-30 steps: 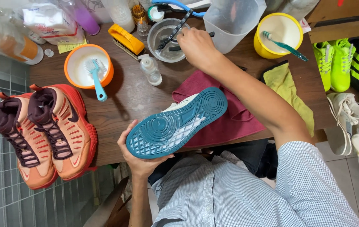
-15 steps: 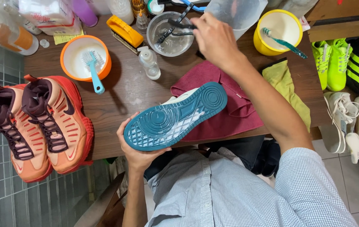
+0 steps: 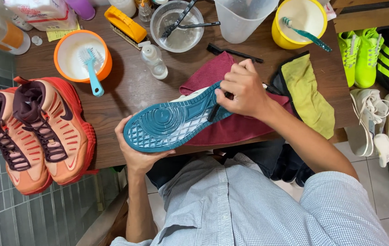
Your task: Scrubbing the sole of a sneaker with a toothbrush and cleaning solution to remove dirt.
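The right hand (image 3: 244, 89) has come back from the clear bowl (image 3: 177, 25) at the far edge of the bench (image 3: 130, 91), where it was reaching half a second ago. It now sits on the heel end of the shoe (image 3: 176, 120), fingers curled shut around a thin dark tool (image 3: 214, 109) pressed against the teal sole. Only a short dark stretch of that tool shows below the fingers, so I cannot tell what kind it is.

The left hand (image 3: 135, 152) is where it was: under the toe end, cupping the shoe with the thumb along the near edge, sole turned up. The shoe lies over a maroon cloth (image 3: 240, 127) at the bench's near edge, much as before. Its upper is hidden beneath the sole, apart from a pale strip along the far side.

In the clear bowl two dark tools are left leaning on the rim. The orange bowl (image 3: 62, 48) with its light-blue brush (image 3: 89, 68) has not moved, nor the pair of orange shoes (image 3: 35, 127) on the left, whose toes hang past the bench edge. A yellow cloth (image 3: 310, 93) lies right of the maroon one. The yellow bowl (image 3: 283, 32) and the things along the far edge are cut off by the frame.
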